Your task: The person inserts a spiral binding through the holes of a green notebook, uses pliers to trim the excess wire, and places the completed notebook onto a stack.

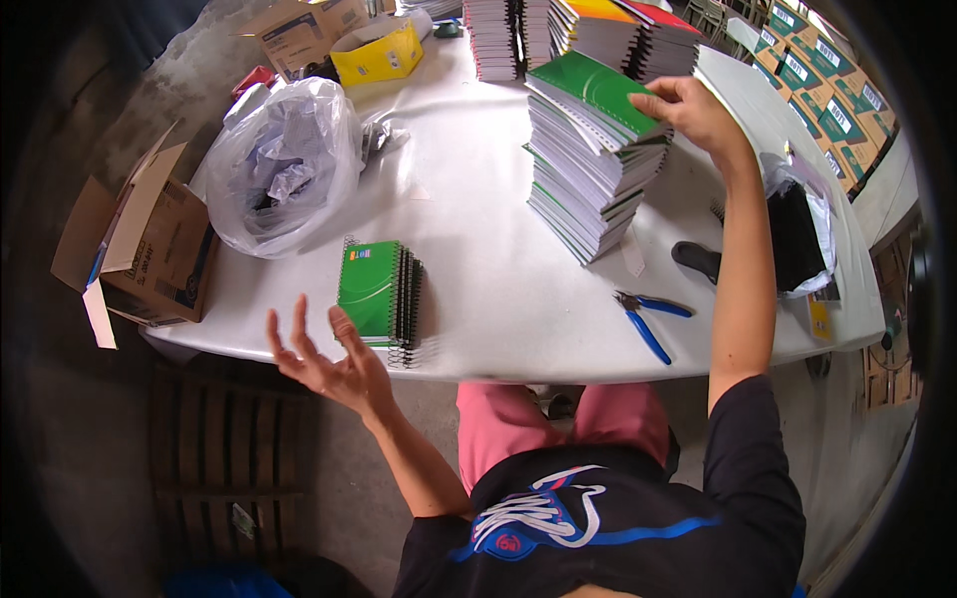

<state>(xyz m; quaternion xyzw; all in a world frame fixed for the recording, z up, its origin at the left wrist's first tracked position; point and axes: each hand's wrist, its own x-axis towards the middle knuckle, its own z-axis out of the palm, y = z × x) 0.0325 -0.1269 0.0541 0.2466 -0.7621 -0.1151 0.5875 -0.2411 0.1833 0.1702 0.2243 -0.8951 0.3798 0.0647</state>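
A tall, uneven stack of unbound green-covered notebooks (588,189) stands right of the table's middle, with punched holes along page edges. At its top, my right hand (688,115) pinches the right corner of the uppermost green notebook (588,90). My left hand (334,364) is held up over the near table edge, palm up with fingers spread and nothing in it. Just beyond it lies a short pile of green spiral-bound notebooks (369,289), black coils on their right side. Blue-handled pliers (648,317) rest below the tall stack.
Left on the white table (469,199) are a clear plastic bag (284,169) and an opened cardboard box (159,244). A yellow box (377,52) and more notebook stacks (608,35) stand at the back. A black-handled tool (695,259) and a lined black container (797,234) are on the right.
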